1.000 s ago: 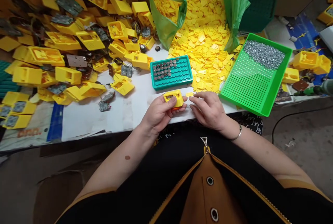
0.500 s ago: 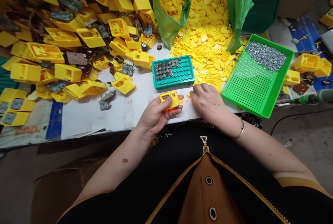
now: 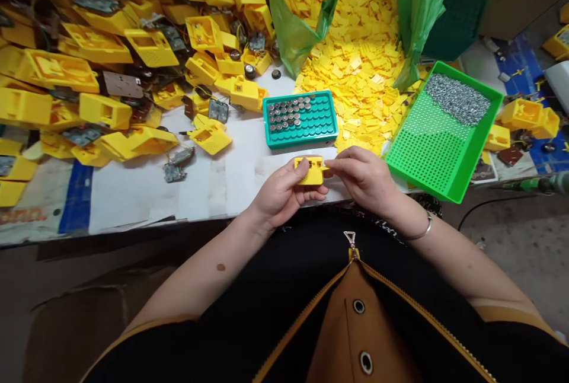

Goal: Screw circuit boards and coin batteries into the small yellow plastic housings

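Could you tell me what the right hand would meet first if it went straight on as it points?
Almost certainly the small yellow housing gripped by the left hand; the right hand points leftward with fingertips at its edge.

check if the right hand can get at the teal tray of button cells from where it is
Probably yes: the right hand sits at the small yellow case, just in front of the teal tray, with nothing standing between them.
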Available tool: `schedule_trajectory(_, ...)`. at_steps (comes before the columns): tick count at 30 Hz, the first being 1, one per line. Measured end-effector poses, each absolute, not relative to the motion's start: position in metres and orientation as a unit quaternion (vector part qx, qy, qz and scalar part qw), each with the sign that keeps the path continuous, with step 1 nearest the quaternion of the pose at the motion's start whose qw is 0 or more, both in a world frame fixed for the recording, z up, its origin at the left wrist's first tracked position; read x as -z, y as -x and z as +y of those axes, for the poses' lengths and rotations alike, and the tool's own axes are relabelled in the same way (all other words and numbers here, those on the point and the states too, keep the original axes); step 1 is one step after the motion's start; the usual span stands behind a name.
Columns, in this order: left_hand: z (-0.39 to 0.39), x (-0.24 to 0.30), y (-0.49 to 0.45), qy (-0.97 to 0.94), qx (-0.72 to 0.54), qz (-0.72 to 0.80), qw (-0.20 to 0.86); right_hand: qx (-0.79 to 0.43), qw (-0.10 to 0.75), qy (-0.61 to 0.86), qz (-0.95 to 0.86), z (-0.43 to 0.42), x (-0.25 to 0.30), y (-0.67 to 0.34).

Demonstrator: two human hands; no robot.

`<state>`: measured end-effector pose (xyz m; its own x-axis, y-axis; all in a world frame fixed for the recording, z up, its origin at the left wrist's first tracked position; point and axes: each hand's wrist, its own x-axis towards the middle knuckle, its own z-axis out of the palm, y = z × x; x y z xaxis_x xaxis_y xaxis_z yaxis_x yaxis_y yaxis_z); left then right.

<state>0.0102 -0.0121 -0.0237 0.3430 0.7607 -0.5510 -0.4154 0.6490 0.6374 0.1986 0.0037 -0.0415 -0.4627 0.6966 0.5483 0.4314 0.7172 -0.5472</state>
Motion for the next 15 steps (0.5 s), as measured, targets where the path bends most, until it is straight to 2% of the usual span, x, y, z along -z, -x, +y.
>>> schedule_trajectory(2,-0.0125,0.0249,-0.0124,-0.201,-0.364,0.434,0.799,-0.137,0.376,0.326,-0.857,0.0010,0.0438,-0.2007)
schedule_trajectory(6,-0.0131,0.0275,-0.0133,-0.208,-0.359,0.430,0.802,0.061,0.307,0.300,-0.901,-0.0047,0.0429,-0.2009)
schedule_trajectory(8,-0.0127,0.0277,-0.0126,-0.209,-0.356,0.429,0.804,0.112,0.280,0.289,-0.909,-0.0059,0.0432,-0.2004)
schedule_trajectory(12,-0.0105,0.0270,-0.0100,-0.209,-0.343,0.419,0.815,0.031,0.263,0.301,-0.916,-0.0034,0.0483,-0.2011)
schedule_trajectory(15,-0.0102,0.0274,-0.0081,-0.208,-0.340,0.412,0.819,-0.025,0.335,0.339,-0.879,-0.0006,0.0480,-0.2019)
